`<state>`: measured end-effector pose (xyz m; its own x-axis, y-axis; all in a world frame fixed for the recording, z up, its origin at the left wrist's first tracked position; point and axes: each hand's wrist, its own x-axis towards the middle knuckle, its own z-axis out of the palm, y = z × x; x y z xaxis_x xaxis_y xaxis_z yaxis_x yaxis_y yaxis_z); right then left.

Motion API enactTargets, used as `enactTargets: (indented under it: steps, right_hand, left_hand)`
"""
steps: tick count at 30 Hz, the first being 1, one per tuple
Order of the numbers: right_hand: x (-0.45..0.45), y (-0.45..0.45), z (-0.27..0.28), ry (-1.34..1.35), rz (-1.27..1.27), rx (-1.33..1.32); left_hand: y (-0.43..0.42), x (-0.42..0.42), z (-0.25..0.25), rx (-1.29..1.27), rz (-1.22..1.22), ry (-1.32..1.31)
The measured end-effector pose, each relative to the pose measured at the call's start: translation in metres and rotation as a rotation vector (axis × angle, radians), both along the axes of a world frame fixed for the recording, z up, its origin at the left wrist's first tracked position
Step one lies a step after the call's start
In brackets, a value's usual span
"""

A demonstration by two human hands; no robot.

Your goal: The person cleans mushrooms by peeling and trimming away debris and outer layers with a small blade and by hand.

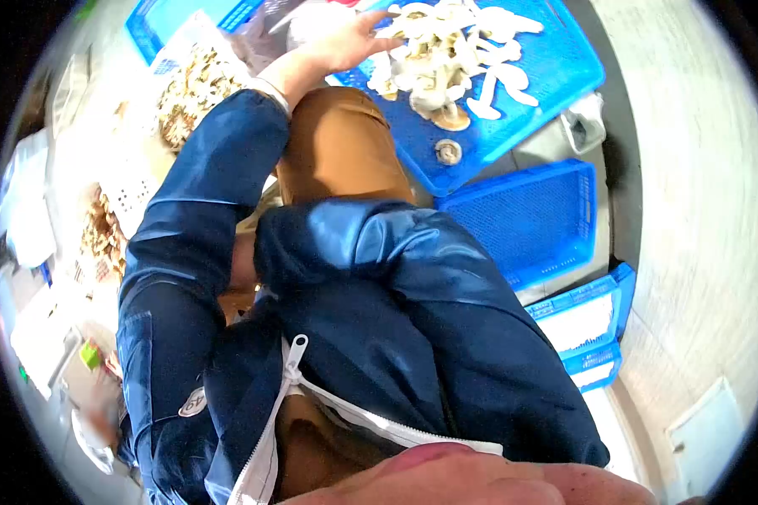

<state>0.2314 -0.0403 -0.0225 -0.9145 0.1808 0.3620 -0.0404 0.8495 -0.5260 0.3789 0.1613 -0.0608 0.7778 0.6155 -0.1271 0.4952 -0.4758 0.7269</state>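
Note:
My left hand (349, 44) reaches over the left edge of a blue plastic basket (564, 88). Its fingers are apart beside a heap of pale mushrooms (429, 63); whether a fingertip touches one is unclear. Several long-stemmed pieces lie spread to the right of the heap. Lower in the same basket sits a small round mushroom cap (448, 151) by itself. My right arm folds across my body, so that only a bit of my right hand (243, 263) shows behind the left sleeve. The fingers of that hand are hidden.
Below the full basket stands another blue basket (522, 219), with stacked blue crates (581, 324) further down. Shrivelled brownish mushrooms (196, 93) lie in a bag at upper left. Another blue crate (156, 29) is behind it. My brown-clad knee (341, 139) is beside the basket.

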Motion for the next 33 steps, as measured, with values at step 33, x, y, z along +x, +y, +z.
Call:
enactTargets:
  steps: [33]
  right_hand:
    - [-0.038,0.117,0.096,-0.095,-0.582,-0.800]
  left_hand:
    - [-0.244,-0.410,0.199,-0.174,0.945,-0.432]
